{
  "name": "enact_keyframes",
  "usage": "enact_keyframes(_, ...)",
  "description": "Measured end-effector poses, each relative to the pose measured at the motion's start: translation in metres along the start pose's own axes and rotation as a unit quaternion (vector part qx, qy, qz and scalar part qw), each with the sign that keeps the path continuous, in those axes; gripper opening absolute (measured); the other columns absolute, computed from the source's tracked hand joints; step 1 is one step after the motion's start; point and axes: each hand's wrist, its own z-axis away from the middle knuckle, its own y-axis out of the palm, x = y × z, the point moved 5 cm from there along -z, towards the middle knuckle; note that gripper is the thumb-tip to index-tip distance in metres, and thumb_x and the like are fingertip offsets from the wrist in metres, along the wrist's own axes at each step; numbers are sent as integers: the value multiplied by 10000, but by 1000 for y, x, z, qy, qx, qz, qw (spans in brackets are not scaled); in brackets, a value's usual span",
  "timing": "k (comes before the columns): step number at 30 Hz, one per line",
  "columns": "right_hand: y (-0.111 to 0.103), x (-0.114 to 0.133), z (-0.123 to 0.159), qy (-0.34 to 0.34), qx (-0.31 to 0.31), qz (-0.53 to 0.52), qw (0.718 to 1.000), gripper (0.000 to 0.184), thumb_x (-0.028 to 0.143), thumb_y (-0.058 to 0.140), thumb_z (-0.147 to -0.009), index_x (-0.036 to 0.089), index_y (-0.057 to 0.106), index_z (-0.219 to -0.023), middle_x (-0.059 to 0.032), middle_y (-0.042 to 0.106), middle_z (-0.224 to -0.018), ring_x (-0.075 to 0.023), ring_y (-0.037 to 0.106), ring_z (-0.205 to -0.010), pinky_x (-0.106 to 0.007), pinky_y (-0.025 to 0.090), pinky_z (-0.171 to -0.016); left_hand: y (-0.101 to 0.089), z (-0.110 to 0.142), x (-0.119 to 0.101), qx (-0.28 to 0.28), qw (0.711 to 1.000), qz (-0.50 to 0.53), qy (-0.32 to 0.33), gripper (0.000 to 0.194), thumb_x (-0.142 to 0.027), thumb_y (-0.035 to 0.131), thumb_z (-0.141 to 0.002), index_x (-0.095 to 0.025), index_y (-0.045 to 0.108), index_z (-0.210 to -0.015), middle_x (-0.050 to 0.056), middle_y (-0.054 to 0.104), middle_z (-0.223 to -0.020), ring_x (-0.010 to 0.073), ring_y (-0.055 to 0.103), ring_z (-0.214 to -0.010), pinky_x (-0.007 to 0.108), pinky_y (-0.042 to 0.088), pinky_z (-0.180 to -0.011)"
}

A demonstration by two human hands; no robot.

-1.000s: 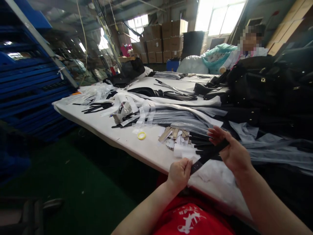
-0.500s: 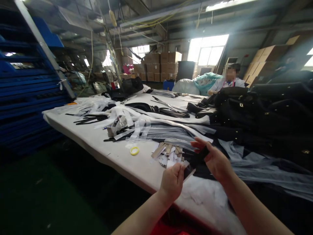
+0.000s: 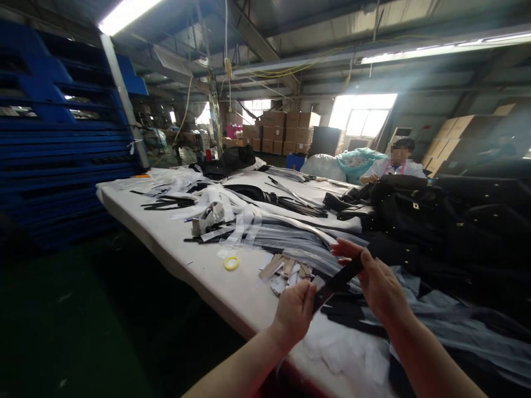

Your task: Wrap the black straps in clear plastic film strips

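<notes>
A black strip [image 3: 339,279] runs slantwise between my two hands over the table's near edge. My left hand [image 3: 295,309] is closed around its lower end, where a small pale piece shows beside the thumb. At the upper end, my right hand [image 3: 379,282] pinches the strip between thumb and fingers, with some fingertips stretched out behind it. Just beyond my left hand lies a small pile of card and paper scraps [image 3: 286,271]. Long black strips with clear film [image 3: 282,235] lie behind the pile.
A yellow ring [image 3: 231,263] lies on the white table [image 3: 166,243]. Black bags [image 3: 448,215] with metal studs are heaped on the right. Across the table sits a person [image 3: 396,166]. Blue pallets [image 3: 62,166] are stacked at left, cartons [image 3: 286,131] at the back.
The view has tilted up and shifted left, so the scene sits lower and farther right. My right hand has moved slightly away from the left, and more of the strip shows between them.
</notes>
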Motion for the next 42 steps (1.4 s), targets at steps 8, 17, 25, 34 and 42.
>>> enact_keyframes(8, -3, -19, 8, 66, 6, -1, 998, 481, 597, 463, -945, 255, 699, -1188, -77, 706, -1179, -271, 631, -1119, -432, 465, -1001, 4, 1, -11, 19, 999, 32, -27, 424, -407, 319, -1014, -221, 451, -656, -42, 503, -454, 115, 501, -443, 226, 316, -480)
enact_keyframes(17, 4, -43, 28, 134, 59, -10, 989, 499, 608, 530, -909, 247, 697, -1210, -69, 726, -1051, -160, 602, -679, -296, 483, -581, 2, 2, -12, 11, 1000, 10, -9, 403, -390, 356, -993, -206, 468, -652, -24, 498, -504, 115, 493, -486, 237, 335, -504)
enact_keyframes(25, -20, -26, 38, 144, 16, 31, 989, 451, 623, 633, -825, 181, 723, -809, -44, 713, -729, -113, 526, -469, -257, 432, -449, 44, 23, -3, 237, 915, 285, -162, 410, -557, 641, -811, -174, 542, -918, -61, 525, -570, 91, 484, -415, 198, 402, -408)
enact_keyframes(34, -291, 88, 32, 2, -323, 106, 941, 268, 467, 651, -876, 231, 653, -749, -27, 756, -897, -138, 654, -694, -282, 428, -532, 30, 5, 24, 307, 933, 114, -148, 365, -530, 648, -795, -181, 547, -752, -72, 473, -538, 80, 445, -430, 186, 356, -427)
enact_keyframes(42, -458, 40, 78, 110, -393, 269, 873, 419, 616, 479, -925, 229, 629, -870, -131, 736, -947, -185, 649, -677, -340, 491, -573, 127, -84, -31, 295, 943, -137, 62, 243, -426, 543, -891, -214, 631, -812, 6, 662, -728, 185, 608, -704, 264, 409, -641)
